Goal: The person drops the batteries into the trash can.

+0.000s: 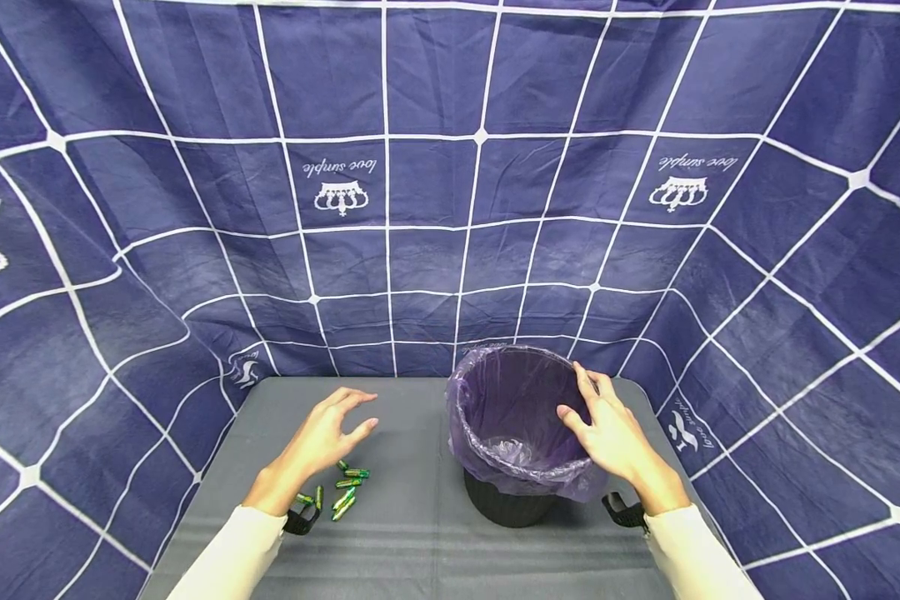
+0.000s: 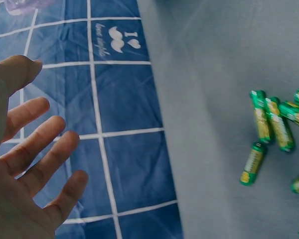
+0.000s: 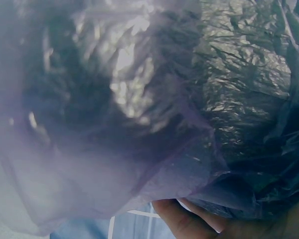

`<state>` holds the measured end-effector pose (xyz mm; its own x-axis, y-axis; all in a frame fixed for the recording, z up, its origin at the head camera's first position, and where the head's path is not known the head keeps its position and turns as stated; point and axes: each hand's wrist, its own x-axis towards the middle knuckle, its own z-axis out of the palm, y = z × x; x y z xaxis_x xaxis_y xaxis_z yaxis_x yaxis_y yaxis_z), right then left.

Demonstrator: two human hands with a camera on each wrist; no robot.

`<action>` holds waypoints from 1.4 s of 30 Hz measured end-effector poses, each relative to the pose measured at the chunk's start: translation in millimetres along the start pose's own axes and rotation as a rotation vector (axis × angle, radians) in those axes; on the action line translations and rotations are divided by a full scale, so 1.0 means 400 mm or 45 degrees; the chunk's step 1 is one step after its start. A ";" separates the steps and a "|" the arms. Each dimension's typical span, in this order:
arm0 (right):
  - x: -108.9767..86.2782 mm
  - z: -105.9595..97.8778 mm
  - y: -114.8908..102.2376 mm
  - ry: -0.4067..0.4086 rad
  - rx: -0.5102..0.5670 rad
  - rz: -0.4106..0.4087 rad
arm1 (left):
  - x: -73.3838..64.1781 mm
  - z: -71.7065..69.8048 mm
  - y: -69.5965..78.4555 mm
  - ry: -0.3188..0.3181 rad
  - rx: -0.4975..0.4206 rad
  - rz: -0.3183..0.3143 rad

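Left hand empty, fingers spread near the batteries; right hand at the bin, probably steadying it, can't tell if those fingers pinch.

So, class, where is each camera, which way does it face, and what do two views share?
Head: worn on the head, faces forward and down at batteries and bin; left hand, right hand and sleeves show.
Left wrist: worn there, faces batteries and blue cloth past the left hand.
Right wrist: worn there, faces purple liner; some fingers show below.
Head and left-wrist views share the batteries.
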<state>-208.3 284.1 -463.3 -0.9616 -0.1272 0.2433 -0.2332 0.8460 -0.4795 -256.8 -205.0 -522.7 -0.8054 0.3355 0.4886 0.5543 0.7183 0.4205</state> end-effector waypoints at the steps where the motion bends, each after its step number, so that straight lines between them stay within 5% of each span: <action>1: 0.001 0.000 0.000 0.000 -0.001 0.001 | -0.008 0.000 -0.006 0.005 0.004 -0.007; 26: 0.001 0.002 -0.006 0.003 0.010 -0.004 | -0.284 0.030 -0.180 0.055 0.116 -0.224; 34: 0.001 0.004 0.000 0.005 0.012 0.007 | -0.358 0.049 -0.230 0.091 0.137 -0.199; 42: 0.001 0.002 0.003 0.011 0.011 -0.001 | -0.393 0.054 -0.260 0.071 0.071 -0.177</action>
<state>-209.2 284.7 -464.2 -0.9602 -0.1230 0.2509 -0.2350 0.8412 -0.4870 -192.3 -319.3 -659.9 -0.8598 0.1971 0.4711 0.4244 0.7889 0.4444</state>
